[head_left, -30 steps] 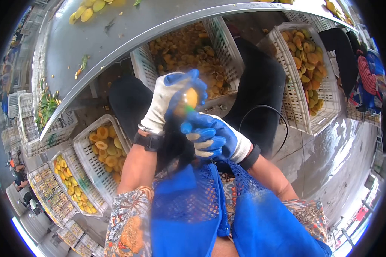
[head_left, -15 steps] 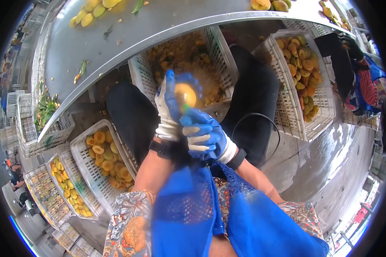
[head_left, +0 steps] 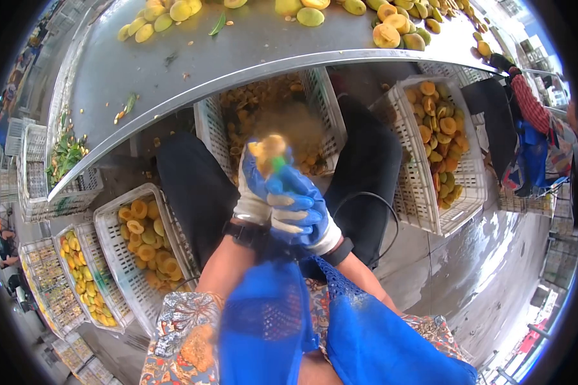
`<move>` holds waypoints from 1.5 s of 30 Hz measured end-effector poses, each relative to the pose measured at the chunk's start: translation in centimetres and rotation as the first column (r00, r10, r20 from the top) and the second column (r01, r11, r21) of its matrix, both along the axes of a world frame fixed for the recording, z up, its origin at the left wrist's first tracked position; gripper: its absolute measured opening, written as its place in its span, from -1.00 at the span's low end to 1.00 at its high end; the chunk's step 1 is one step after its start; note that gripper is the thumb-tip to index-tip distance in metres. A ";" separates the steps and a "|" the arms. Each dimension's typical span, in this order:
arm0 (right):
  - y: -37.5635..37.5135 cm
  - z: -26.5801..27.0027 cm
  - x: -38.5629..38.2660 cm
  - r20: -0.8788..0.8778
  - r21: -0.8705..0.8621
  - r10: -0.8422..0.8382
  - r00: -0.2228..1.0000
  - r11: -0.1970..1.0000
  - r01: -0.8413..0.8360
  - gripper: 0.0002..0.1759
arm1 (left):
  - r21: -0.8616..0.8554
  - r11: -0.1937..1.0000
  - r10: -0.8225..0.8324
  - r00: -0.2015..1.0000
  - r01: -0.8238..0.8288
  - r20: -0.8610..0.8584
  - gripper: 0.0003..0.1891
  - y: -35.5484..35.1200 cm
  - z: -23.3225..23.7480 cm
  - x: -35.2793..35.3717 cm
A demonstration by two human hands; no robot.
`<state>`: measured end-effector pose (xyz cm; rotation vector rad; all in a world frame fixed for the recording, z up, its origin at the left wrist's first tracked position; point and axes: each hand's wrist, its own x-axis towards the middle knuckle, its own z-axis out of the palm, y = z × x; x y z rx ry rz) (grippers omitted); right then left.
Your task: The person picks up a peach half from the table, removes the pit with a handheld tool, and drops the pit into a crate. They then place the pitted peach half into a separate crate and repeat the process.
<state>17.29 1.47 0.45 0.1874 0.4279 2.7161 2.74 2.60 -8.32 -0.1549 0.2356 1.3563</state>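
Observation:
Over a crate between my knees, my gloved left hand (head_left: 252, 183) is closed around a yellow peach (head_left: 271, 147), which is blurred and looks partly cut open. My right hand (head_left: 300, 212), in a matching blue and white glove, grips a small tool (head_left: 278, 165) with a green part, its tip pressed against the fruit. Most of the tool is hidden by my fingers. Both hands are close together. Beneath them the white crate (head_left: 331, 106) holds peach scraps.
A metal table (head_left: 270, 38) bears several peaches and leaves. Crates of halved peaches stand at my left (head_left: 119, 247) and at my right (head_left: 424, 192). Farther left is another fruit crate (head_left: 103, 256). A co-worker's red sleeve (head_left: 532, 106) shows at the right.
The view has tilted up, showing more of the table. The peach has turned in my left hand; its smooth round side faced up before, and a rough surface shows now.

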 end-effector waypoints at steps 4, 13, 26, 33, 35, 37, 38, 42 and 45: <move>1.6 2.5 1.3 0.510 0.361 -0.152 0.846 0.931 -0.050 -0.58 | -0.057 0.949 0.230 0.804 -0.310 -0.548 -0.50 -0.2 7.0 -3.1; 1.6 -4.7 2.1 0.352 0.151 -0.919 0.175 -0.129 -0.980 -0.68 | 0.202 0.750 0.202 -0.073 -0.630 -0.977 -0.58 -12.6 17.0 -16.8; 4.2 -0.6 0.7 0.499 0.399 -0.858 0.119 0.106 -0.911 -0.58 | 0.260 0.905 -0.002 -0.616 -0.336 -0.788 -0.53 2.2 20.8 -21.2; 6.4 1.5 2.5 0.356 0.547 -0.917 0.180 0.048 -0.836 -0.68 | 0.109 0.976 -0.139 -0.930 -0.186 -0.342 -0.30 25.9 17.5 -24.9; 7.2 1.8 2.2 0.582 0.505 -0.809 0.087 0.275 -0.818 -0.66 | 0.079 0.975 -0.188 -0.958 -0.209 -0.217 -0.26 28.6 16.2 -24.8; 8.0 2.8 1.4 0.746 0.427 -0.664 0.043 0.428 -0.797 -0.67 | 0.021 0.960 -0.276 -0.959 -0.278 -0.062 -0.24 29.9 15.9 -23.2; 8.0 2.9 1.2 0.740 0.449 -0.670 0.055 0.432 -0.782 -0.68 | 0.025 0.971 -0.236 -0.968 -0.239 -0.083 -0.24 30.1 15.5 -23.8; 6.6 0.7 2.1 0.518 0.642 -0.833 0.192 0.231 -0.732 -0.67 | 0.043 0.976 -0.115 -0.676 -0.213 -0.728 -0.35 28.2 15.8 -25.7; 6.9 1.2 1.9 0.607 0.705 -0.779 0.155 0.438 -0.558 -0.66 | 0.121 0.993 0.119 0.167 0.001 -0.979 -0.42 21.6 18.9 -25.2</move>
